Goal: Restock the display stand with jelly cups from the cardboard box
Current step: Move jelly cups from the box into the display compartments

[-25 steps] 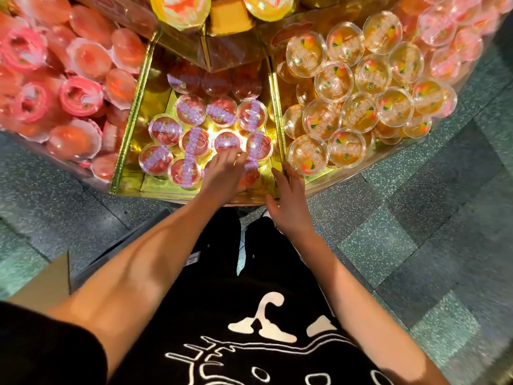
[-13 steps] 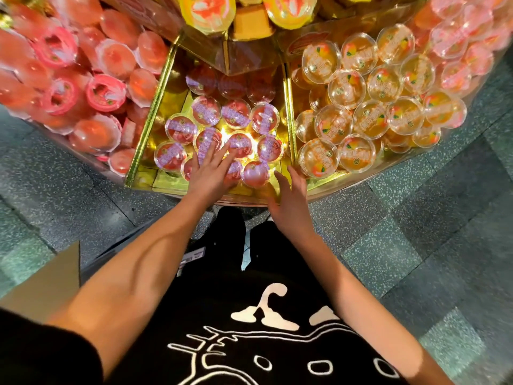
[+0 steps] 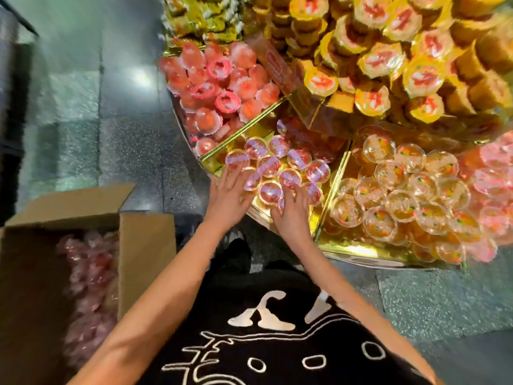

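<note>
We spread left hand (image 3: pixel 230 197), right hand (image 3: pixel 291 218) flat on near jelly cups (image 3: pixel 268 165), likely nudging them tidy in display stand (image 3: pixel 236 134).

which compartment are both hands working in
The middle compartment, with purple-lidded cups; its neighbours hold pink cups and orange cups.

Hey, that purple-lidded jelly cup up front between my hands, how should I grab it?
Pinch the purple-lidded jelly cup across its rim, coming from above and the near side: its lid faces up, other cups crowd its far side, and the left hand and right hand flank it.
</note>
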### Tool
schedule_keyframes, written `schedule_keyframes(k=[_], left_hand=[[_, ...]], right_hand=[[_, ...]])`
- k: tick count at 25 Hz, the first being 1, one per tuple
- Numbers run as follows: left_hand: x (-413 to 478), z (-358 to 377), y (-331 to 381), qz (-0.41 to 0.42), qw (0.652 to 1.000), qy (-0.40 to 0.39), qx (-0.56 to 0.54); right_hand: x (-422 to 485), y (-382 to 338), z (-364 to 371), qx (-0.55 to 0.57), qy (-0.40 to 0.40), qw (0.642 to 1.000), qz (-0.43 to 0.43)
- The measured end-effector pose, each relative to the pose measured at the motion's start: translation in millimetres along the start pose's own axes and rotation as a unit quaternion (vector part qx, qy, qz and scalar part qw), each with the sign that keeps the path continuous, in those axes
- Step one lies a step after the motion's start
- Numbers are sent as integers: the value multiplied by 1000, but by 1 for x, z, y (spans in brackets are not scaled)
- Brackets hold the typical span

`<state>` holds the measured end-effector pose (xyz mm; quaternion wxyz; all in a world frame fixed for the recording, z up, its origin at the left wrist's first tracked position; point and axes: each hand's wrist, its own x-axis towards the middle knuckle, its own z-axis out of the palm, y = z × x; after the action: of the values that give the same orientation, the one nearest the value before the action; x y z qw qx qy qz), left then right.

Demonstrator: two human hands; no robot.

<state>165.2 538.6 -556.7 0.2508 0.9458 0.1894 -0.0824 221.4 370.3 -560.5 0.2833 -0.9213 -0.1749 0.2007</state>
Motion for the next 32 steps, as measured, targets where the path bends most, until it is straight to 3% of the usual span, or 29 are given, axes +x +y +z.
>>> schedule_keyframes(k=[1, 3, 5, 11, 14, 20, 23, 29, 32], left_hand=[[-27, -4, -2, -38, 998, 38, -19], [-48, -10, -5, -65, 995, 56, -41], [-100, -13, -26, -156, 980, 111, -52], [-222, -1, -91, -347, 919, 171, -81], [-274, 4, -123, -407, 890, 180, -99], [-349, 18, -194, -498, 822, 214, -177], [-363, 20, -227, -504, 809, 203, -224], [-344, 40, -283, -498, 791, 163, -316], [-315, 60, -306, -506, 759, 159, -378]], right_hand=[[-4, -9, 1, -16, -13, 999, -46], [-1, -12, 2, -29, -15, 998, -56], [-21, -36, 18, -63, -72, 987, -129], [-79, -107, 81, -154, -186, 920, -310], [-104, -150, 119, -170, -241, 887, -354], [-148, -220, 212, -215, -323, 831, -399], [-150, -245, 247, -255, -346, 812, -395], [-103, -269, 307, -299, -363, 805, -361], [-68, -277, 343, -353, -360, 799, -329]])
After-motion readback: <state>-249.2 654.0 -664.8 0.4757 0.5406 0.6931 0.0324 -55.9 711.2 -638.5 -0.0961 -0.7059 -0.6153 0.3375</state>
